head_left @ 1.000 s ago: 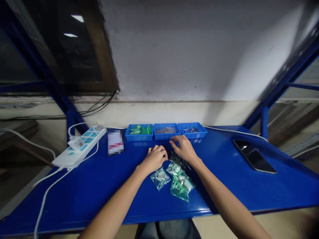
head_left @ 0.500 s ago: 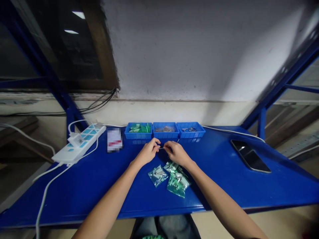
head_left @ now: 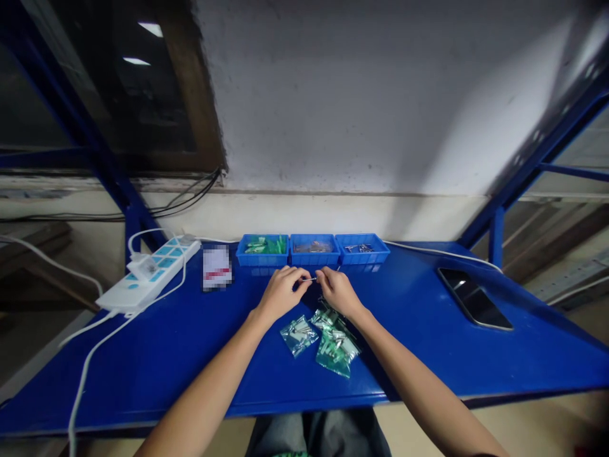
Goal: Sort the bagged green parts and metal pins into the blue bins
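Above the middle of the table, my left hand point(head_left: 284, 291) pinches one end of a thin metal piece point(head_left: 309, 279), too small to name more exactly. My right hand point(head_left: 339, 292) is closed at the other end of it, fingertips close to those of the left. A small bright tip point(head_left: 339, 269) shows just behind the right hand; I cannot tell if it is held. Nearer to me lie a small clear bag point(head_left: 299, 334) of pale and metal pieces and several overlapping bags with green and white pieces point(head_left: 337, 346), partly under the right wrist.
Along the wall stand three blue bins: one with green pieces point(head_left: 241, 259), one with brownish clear pieces point(head_left: 314, 258), one with small metal parts point(head_left: 362, 258). A white power strip point(head_left: 152, 276) with cables and a blurred card point(head_left: 217, 266) are leftward. A phone point(head_left: 474, 298) lies right.
My left hand has turned, its thumb and finger now meeting on the thin metal piece. The right hand has shifted slightly, and more of the piece shows between them.
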The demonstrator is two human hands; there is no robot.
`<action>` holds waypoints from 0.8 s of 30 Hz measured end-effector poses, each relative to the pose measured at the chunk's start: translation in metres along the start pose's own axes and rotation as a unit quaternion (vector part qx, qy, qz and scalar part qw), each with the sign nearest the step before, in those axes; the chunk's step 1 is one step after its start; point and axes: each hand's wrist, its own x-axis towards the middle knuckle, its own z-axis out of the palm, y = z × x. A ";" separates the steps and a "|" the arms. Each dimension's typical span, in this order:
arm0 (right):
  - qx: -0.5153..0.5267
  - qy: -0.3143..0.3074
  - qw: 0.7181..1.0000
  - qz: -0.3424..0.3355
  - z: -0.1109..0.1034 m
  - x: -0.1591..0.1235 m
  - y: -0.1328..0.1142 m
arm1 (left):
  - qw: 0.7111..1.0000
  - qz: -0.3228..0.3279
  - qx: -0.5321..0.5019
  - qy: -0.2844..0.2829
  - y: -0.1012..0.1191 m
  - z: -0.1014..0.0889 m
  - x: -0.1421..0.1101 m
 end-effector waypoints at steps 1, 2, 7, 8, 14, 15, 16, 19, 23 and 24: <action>0.012 -0.001 1.000 -0.002 0.000 0.000 -0.001 | 1.000 -0.002 0.011 0.004 0.000 0.000 0.000; 0.027 0.000 1.000 -0.006 -0.001 -0.001 -0.002 | 1.000 -0.005 0.019 0.011 0.000 0.000 0.000; 0.096 0.014 0.995 -0.031 -0.003 -0.003 -0.008 | 0.999 -0.031 -0.015 0.034 -0.005 -0.002 0.001; 0.093 0.011 0.995 -0.041 -0.004 -0.003 -0.008 | 0.998 -0.035 -0.030 0.031 -0.006 -0.002 0.001; 0.045 0.012 0.997 -0.061 -0.009 -0.002 -0.003 | 0.996 -0.048 -0.076 0.026 -0.007 0.004 0.001; 0.039 0.014 0.997 -0.058 -0.010 -0.002 -0.003 | 0.996 -0.045 -0.068 0.032 -0.007 0.004 0.001; 0.036 0.015 0.998 -0.057 -0.011 -0.002 -0.003 | 0.997 -0.041 -0.053 0.038 -0.006 0.005 0.001; 0.033 0.017 0.997 -0.060 -0.012 -0.002 -0.004 | 0.999 -0.025 -0.001 0.040 -0.005 0.004 0.000; 0.025 0.016 0.998 -0.050 -0.010 -0.002 -0.004 | 0.999 -0.015 0.014 0.048 -0.002 0.000 0.000; 0.028 0.010 0.998 -0.049 -0.009 -0.002 -0.004 | 0.998 -0.016 0.016 0.051 -0.001 -0.001 0.000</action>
